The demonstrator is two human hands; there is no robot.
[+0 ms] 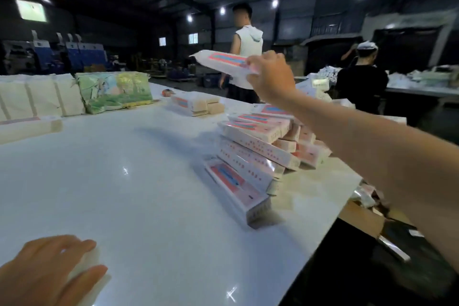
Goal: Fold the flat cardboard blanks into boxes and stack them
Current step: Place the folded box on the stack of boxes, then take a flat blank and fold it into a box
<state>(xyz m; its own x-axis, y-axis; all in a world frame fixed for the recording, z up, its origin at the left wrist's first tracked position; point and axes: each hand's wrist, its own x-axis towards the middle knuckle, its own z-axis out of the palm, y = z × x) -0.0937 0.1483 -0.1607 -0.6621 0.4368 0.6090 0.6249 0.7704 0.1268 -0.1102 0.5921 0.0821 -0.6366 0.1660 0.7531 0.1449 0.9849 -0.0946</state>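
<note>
Overhead, right hand (270,77): raised above the table's far side, fingers curled round one end of a folded box (224,63), white with a pink and blue panel; the box juts left from the grip, in the air, well above the pile.
Left hand (49,273): low at the near edge, fingers straight and spread, lying on a pale flat blank (95,271) on the table; blurred, so the blank's outline is uncertain.
Pile of folded boxes (263,146): loosely stacked below the right forearm, close to the table's right edge; lowest box lies just beside that pile, towards the middle.
Table (124,169): white, glossy; a wide bare stretch lies between the left hand and the pile.
Small box stack (196,105): far centre.
Wrapped bundles (37,97): far left, beside a printed green pack (114,90).
Two persons (244,49): standing beyond the table.
</note>
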